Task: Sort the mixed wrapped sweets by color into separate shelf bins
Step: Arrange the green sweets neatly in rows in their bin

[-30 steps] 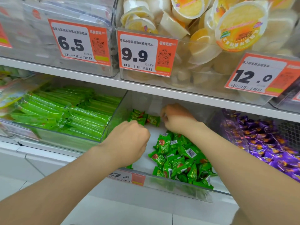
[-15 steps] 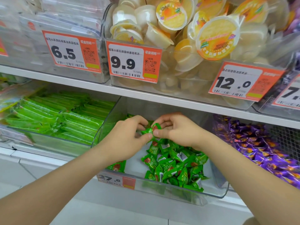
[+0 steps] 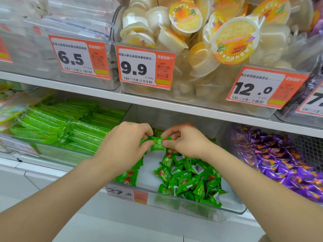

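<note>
Two hands share one green sweet, held above the far part of the middle bin: your left hand pinches its left end and your right hand pinches its right end, fingers curled in tight. Keep the pinch light on the wrapper ends so it doesn't tear. Its colour looks to match the green pile lying near you in the same bin, so free one hand first, then lower it onto that pile, clear of the purple sweets to the right and the long green bars to the left
</note>
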